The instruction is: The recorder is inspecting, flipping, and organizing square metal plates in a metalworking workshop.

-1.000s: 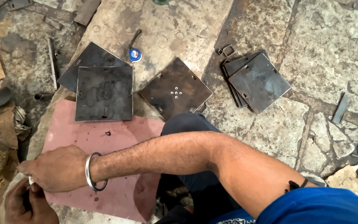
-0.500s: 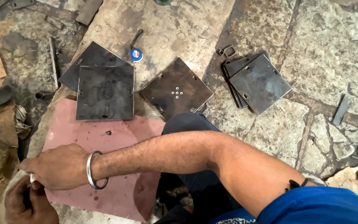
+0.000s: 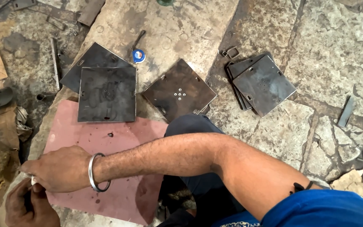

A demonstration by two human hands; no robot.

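A small pale object [image 3: 33, 180], too small to identify, sits pinched between both hands at the lower left corner of a reddish-pink sheet [image 3: 118, 143] lying on the stone floor [image 3: 337, 54]. The right hand [image 3: 57, 169], wearing a steel bangle [image 3: 94, 172], reaches across the body from the right, its fingertips closed on the object from above. The left hand [image 3: 27, 206] comes up from below, fingers curled around the same piece, so the object lies between the two grips, with the left hand nearer the sheet's bottom edge. Whether the piece has a long axis cannot be told.

Beyond the hands, at the sheet's far edge, a dark square metal plate [image 3: 107, 94] overlaps it. Further right lie another drilled plate [image 3: 180, 89] and a stack of plates [image 3: 262, 83]. A small blue tape measure [image 3: 138, 55] rests beyond them.
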